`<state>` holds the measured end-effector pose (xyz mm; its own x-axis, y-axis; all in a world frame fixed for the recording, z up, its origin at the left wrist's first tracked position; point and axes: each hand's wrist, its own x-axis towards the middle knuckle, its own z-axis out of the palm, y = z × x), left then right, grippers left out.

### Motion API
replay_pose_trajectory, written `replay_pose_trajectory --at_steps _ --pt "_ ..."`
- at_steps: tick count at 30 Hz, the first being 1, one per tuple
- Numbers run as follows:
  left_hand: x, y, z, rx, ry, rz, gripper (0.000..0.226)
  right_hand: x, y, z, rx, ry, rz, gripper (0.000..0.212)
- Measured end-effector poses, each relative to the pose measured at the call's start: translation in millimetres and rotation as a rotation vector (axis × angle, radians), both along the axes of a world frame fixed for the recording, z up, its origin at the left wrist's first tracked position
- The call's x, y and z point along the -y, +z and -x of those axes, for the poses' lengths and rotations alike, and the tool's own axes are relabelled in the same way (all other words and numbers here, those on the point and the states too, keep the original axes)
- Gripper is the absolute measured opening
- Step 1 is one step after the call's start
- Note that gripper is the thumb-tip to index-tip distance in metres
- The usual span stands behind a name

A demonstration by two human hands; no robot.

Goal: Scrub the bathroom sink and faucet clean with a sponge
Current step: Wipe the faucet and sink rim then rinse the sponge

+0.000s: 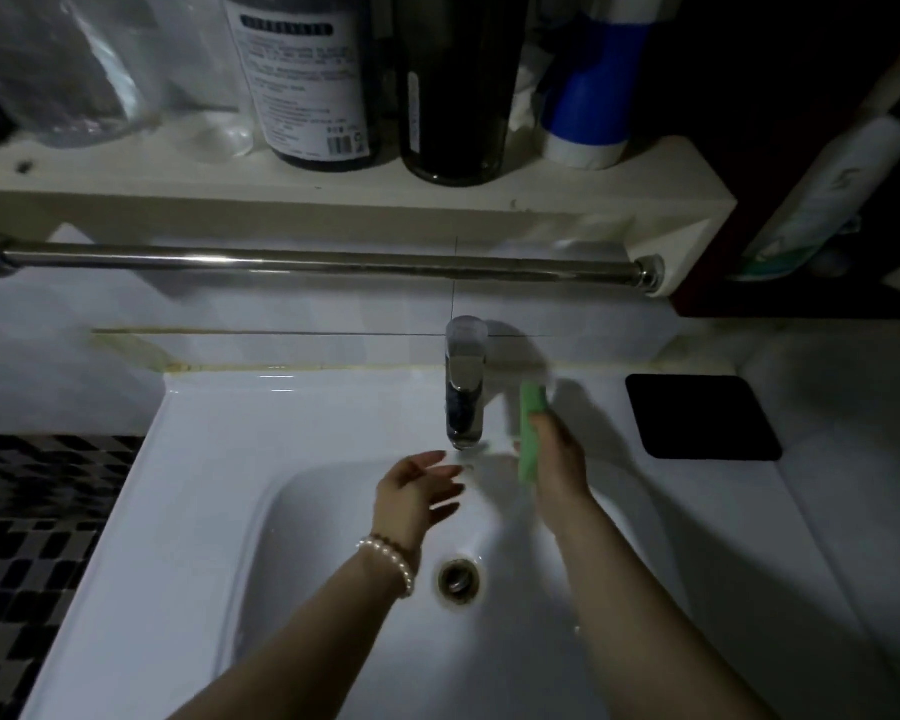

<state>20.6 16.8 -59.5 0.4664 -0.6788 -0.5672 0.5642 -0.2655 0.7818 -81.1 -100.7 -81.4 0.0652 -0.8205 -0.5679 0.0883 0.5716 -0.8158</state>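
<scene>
Beside the chrome faucet (464,387), a green sponge (530,431) is held upright over the back of the white sink (219,511).

The sponge is gripped by the right hand (559,467), its fingers curled round the lower part, just right of the spout. The left hand (417,493) is held open below the spout with nothing in it, fingers spread loosely; a pearl bracelet (391,561) is worn at its wrist. The drain (458,576) is seen between the forearms. A black mat (702,415) is laid on the desk (827,485) to the right. Above, a metal rail (323,262) is fixed under a shelf (333,200) on which dark bottles (453,96) are stood.
</scene>
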Motion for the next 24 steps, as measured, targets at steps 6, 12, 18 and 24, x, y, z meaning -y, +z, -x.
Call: replay_pose_trajectory --at_steps 6,12,18,24 --pt "-4.8 -3.3 -35.8 0.105 0.11 -0.049 0.02 42.4 14.7 -45.6 -0.004 0.174 0.162 0.024" --pt "-8.6 -11.4 -38.9 0.13 0.105 -0.075 0.02 21.1 -10.1 -43.1 -0.36 0.438 0.184 0.033" --pt "-8.1 -10.3 -31.9 0.12 0.064 -0.095 0.02 -2.0 -2.4 -26.5 -0.261 0.348 0.029 0.014" --pt "-10.7 3.5 -32.5 0.098 0.03 -0.058 0.02 -26.1 9.2 13.1 0.039 0.026 0.059 0.028"
